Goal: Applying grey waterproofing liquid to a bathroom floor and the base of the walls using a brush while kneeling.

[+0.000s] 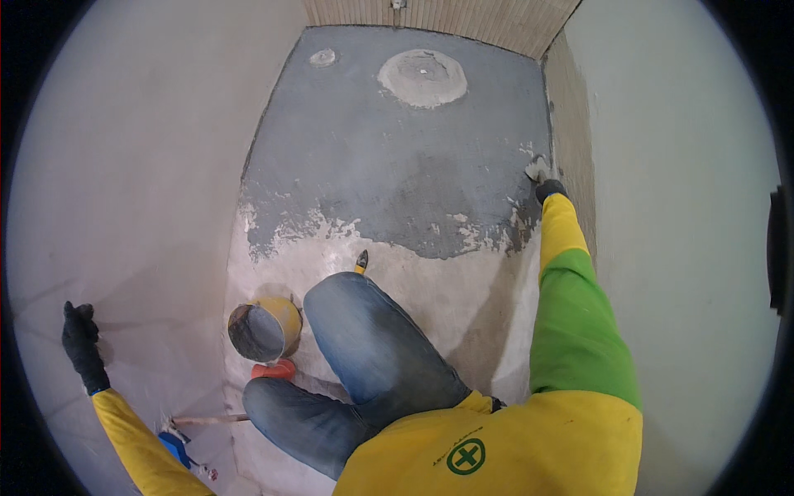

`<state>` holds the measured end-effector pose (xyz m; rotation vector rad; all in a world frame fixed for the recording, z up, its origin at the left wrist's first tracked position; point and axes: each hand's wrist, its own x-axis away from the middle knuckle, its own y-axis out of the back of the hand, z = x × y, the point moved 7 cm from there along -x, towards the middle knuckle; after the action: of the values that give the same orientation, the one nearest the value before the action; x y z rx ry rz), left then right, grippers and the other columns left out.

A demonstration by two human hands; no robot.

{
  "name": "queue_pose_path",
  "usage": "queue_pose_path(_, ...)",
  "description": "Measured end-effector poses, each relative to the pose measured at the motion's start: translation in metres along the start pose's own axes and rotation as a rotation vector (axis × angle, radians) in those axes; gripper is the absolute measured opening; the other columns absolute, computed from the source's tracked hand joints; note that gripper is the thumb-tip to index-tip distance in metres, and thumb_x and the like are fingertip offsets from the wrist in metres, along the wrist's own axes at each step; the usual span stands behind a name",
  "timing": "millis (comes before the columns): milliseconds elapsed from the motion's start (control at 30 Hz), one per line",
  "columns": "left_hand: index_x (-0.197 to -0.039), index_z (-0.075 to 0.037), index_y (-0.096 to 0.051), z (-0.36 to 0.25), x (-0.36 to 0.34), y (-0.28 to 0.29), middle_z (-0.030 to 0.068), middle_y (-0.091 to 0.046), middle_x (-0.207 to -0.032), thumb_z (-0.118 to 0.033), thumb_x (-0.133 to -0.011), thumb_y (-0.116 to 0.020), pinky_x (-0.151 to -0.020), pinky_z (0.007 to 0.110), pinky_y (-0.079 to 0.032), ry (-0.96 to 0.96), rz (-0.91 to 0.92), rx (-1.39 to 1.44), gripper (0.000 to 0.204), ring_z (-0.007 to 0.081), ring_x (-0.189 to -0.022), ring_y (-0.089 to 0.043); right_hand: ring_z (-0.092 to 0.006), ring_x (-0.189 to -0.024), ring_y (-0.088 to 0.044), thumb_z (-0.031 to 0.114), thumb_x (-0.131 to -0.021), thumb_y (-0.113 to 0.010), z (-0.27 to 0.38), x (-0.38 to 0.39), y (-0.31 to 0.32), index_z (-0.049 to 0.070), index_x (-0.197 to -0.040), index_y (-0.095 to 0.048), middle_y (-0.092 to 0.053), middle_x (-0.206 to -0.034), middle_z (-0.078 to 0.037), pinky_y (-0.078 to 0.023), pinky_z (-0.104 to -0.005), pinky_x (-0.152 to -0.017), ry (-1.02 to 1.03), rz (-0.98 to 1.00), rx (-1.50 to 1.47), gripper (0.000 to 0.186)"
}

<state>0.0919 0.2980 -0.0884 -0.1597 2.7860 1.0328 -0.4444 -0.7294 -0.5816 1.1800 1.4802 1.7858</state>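
Observation:
My right hand point(550, 190), in a dark glove, is closed round a putty knife point(538, 170) with a pale blade. The blade is at the right edge of the floor, beside the wall's foot, where grey coating point(397, 165) covers the surface. To the far left, my left hand point(81, 341) in a dark glove is at the left wall; its fingers look slightly apart and nothing shows in them. Beside my bent knee stands a yellow bucket point(283, 324), tilted in view, with grey paste inside.
Grey coating covers the far floor around a large pale round patch point(423, 79) and a smaller one point(322, 58). Pale floor point(430, 289) lies nearer me. A black-and-yellow tip point(361, 262) shows past my knee. Behind the bucket are an orange-red item point(274, 369), a stick point(211, 420) and a blue object point(174, 449).

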Motion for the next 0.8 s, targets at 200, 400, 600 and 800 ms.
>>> queue_pose_path(200,-0.090,-0.002,-0.070,-0.001,0.009,0.043,0.0011,-0.060,-0.065,-0.046,-0.093,-0.052,-0.050,0.022,-0.032,-0.014,0.015,-0.050,0.047,0.0075,-0.052,-0.042,-0.0393,-0.112,-0.056,0.033,-0.092,-0.043,0.088,0.227,0.020,0.004,-0.128,-0.051,-0.055,-0.122,-0.028,-0.042,-0.0450,-0.098,-0.332,0.069,-0.368,0.048)
queue_pose_path(400,-0.092,-0.001,-0.069,0.003,0.006,0.029,0.0010,-0.061,-0.069,-0.043,-0.093,-0.054,-0.052,0.022,-0.031,0.020,0.050,0.128,0.045,0.0072,-0.055,-0.041,-0.0377,-0.106,-0.059,0.037,-0.089,-0.051,0.059,0.329,-0.007,0.001,-0.124,-0.054,-0.060,-0.115,-0.024,-0.046,-0.0428,-0.091,-0.409,-0.041,-0.308,0.050)
queue_pose_path(600,-0.093,-0.001,-0.069,-0.001,0.012,0.028,0.0009,-0.060,-0.068,-0.045,-0.093,-0.054,-0.052,0.022,-0.031,0.006,0.043,0.241,0.046,0.0071,-0.056,-0.041,-0.0206,-0.069,-0.059,0.038,-0.093,-0.050,0.143,0.374,-0.009,0.003,-0.110,-0.059,-0.061,-0.077,-0.008,-0.048,-0.0362,-0.059,-0.412,-0.171,-1.438,0.040)
queue_pose_path(800,-0.089,-0.004,-0.071,-0.014,0.023,0.017,0.0003,-0.058,-0.065,-0.047,-0.091,-0.056,-0.055,0.021,-0.033,0.004,0.054,0.240,0.046,0.0078,-0.058,-0.044,-0.0205,-0.068,-0.062,0.040,-0.093,-0.050,0.239,0.380,-0.037,0.003,-0.114,-0.059,-0.065,-0.082,-0.013,-0.049,-0.0352,-0.064,-0.186,0.189,-1.332,0.044)
